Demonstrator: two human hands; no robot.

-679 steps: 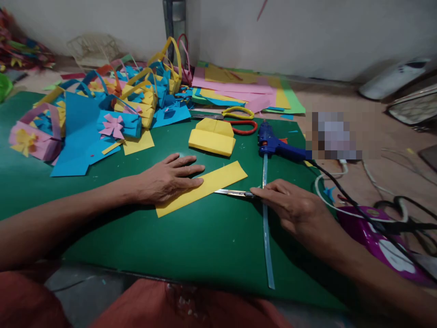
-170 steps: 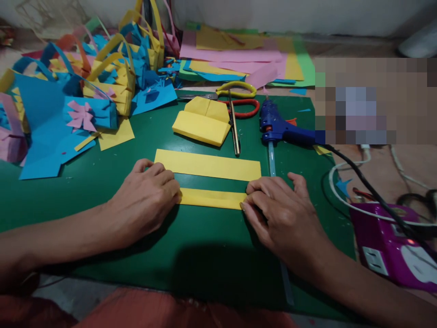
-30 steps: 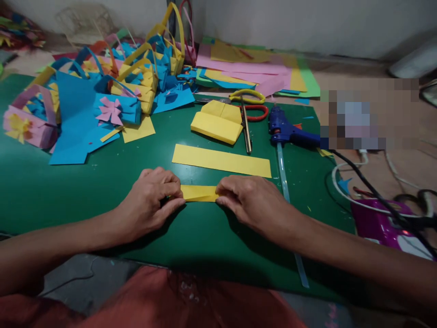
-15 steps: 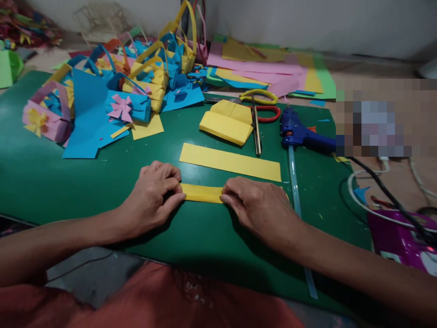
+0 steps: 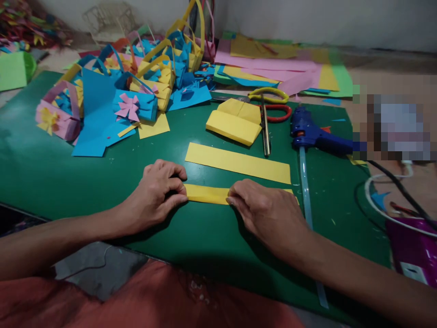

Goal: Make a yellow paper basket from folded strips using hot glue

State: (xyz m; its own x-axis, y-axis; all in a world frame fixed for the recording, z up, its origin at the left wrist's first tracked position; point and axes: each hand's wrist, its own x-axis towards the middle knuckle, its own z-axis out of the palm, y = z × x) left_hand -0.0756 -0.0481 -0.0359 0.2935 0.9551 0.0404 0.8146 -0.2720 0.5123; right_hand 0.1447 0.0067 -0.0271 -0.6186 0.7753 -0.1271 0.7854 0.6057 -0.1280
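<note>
A folded yellow paper strip (image 5: 207,193) lies lengthwise on the green table, its long edge turned over. My left hand (image 5: 162,191) pinches its left end. Farther along, my right hand (image 5: 261,205) pinches the same strip, thumb and fingers pressed together; the right end of the strip shows beyond that hand. Just behind lies a second, flat yellow paper strip (image 5: 239,163), touched by neither hand. A folded yellow paper piece (image 5: 234,122) sits past it, beside scissors with yellow and red handles (image 5: 280,113) and a thin metallic rod-like tool (image 5: 265,132).
To the right, a blue glue gun (image 5: 307,130) has a long translucent glue stick (image 5: 305,191) running toward the front edge. Small paper baskets (image 5: 136,102) and a blue sheet (image 5: 92,118) crowd the back left. Coloured paper sheets (image 5: 266,66) are stacked behind.
The whole scene has shifted slightly right in the view. Both hands keep their pinch on the folded strip, with the right hand barely changed along it.
</note>
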